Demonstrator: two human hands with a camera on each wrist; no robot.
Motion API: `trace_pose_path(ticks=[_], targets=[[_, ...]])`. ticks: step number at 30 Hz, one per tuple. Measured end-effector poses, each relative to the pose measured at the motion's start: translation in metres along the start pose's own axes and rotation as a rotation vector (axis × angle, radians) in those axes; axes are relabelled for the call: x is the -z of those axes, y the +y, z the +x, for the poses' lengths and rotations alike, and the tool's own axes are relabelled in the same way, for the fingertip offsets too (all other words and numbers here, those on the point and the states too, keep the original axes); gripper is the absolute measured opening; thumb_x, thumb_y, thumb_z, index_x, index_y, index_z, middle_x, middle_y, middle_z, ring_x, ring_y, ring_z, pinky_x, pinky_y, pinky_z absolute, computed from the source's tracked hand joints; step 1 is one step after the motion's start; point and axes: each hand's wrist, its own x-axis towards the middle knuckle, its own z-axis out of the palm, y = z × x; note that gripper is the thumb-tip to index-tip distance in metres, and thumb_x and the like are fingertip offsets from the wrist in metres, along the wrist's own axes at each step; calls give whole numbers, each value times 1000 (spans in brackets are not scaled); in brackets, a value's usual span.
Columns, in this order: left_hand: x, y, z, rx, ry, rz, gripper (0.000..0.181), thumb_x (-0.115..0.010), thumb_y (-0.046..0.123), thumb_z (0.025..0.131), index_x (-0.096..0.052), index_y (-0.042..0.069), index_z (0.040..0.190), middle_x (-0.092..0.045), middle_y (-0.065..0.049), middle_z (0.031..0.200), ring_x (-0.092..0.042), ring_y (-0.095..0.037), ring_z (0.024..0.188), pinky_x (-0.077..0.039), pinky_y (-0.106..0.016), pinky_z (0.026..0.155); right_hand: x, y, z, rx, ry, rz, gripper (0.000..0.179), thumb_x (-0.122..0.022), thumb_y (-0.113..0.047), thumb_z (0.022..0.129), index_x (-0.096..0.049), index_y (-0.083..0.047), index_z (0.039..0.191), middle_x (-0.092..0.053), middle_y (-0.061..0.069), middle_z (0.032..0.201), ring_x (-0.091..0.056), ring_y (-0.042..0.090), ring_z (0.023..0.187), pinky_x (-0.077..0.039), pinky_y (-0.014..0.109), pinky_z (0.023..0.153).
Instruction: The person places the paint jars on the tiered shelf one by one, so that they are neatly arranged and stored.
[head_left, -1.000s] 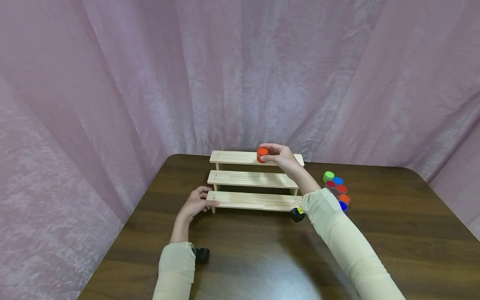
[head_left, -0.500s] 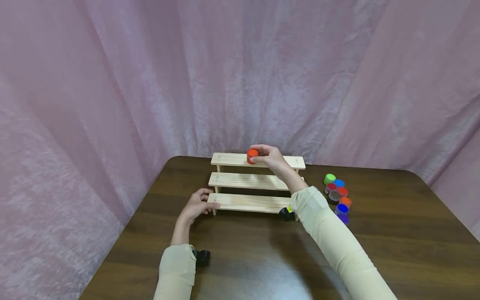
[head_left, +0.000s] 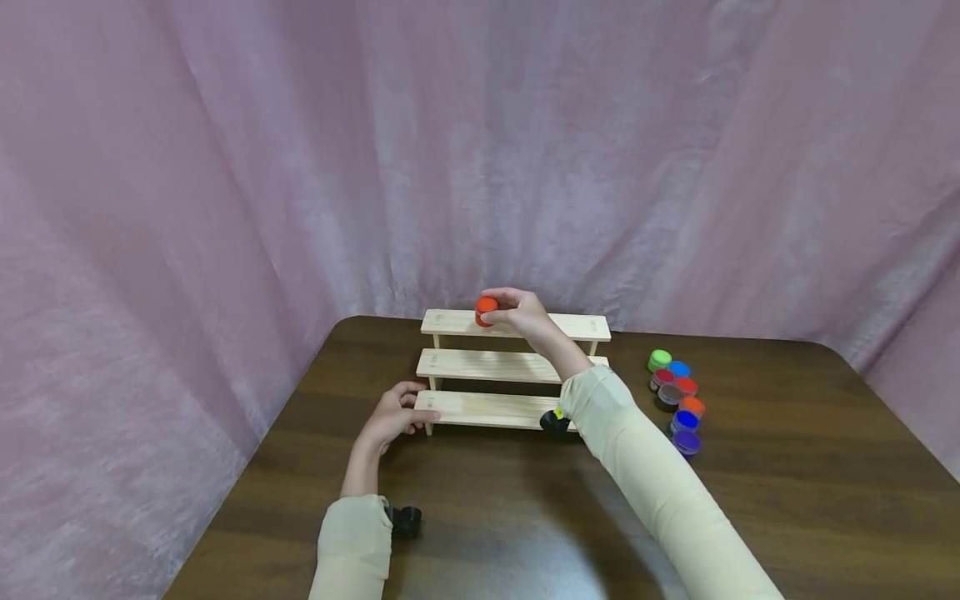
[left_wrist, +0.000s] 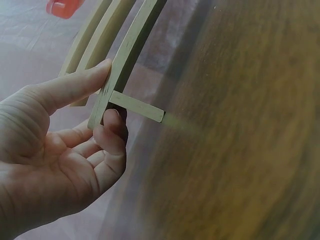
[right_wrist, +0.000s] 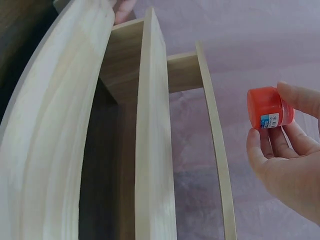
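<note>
Two hands are seen at a three-tiered wooden stand [head_left: 480,365]. The right grip [head_left: 522,315] is raised over the stand's top tier; the red-orange jar [head_left: 486,312] is pinched between thumb and fingers, held above that board, left of its middle and apart from it. By the left grip [head_left: 390,417] the left end of the stand's lowest tier is clasped, thumb on top, fingers curled beneath. Right of the stand, eight small jars [head_left: 670,397] of mixed colours are clustered on the worktop [head_left: 810,467]; their fill levels cannot be made out. The lowest tier's right end is covered by the right sleeve [head_left: 645,458]. The held jar's label print is unreadable, and the jar is cut off in the left wrist view.
</note>
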Motion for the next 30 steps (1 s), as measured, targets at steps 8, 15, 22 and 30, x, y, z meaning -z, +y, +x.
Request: trace_pose_path(ticks=[8,15,22,30], targets=[[11,-3,-11,6,16,13,62,-76,6,82,-46,-3,135,-62,-5,91,-54,-12,63,-45,-25,59,-28,-5,17,2,0,-4,51,-67,5,84,-57,-1,133,-59,23,131,-58,26,115,-48,26,89],[7,-1,-12,6,27,18,62,-76,6,81,-47,-3,134,-63,-8,93,-53,-12,63,-44,-25,59,-38,-5,20,-11,-20,-11,50,-67,4,85,-57,-3,134,-59,24,130,-58,25,112,-49,22,79],[2,2,-11,1,18,20,62,-77,6,81,-47,-3,135,-62,-12,98,-53,-12,64,-44,-27,58,-40,0,24,-15,9,-24,51,-66,4,85,-55,-1,135,-60,23,131,-58,25,113,-46,21,81],[8,1,-12,16,24,24,61,-77,7,81,-48,-2,133,-61,-7,93,-53,-11,64,-44,-25,58,-53,6,30,-20,21,-2,51,-67,4,85,-56,-1,134,-61,22,130,-58,28,117,-46,28,94]])
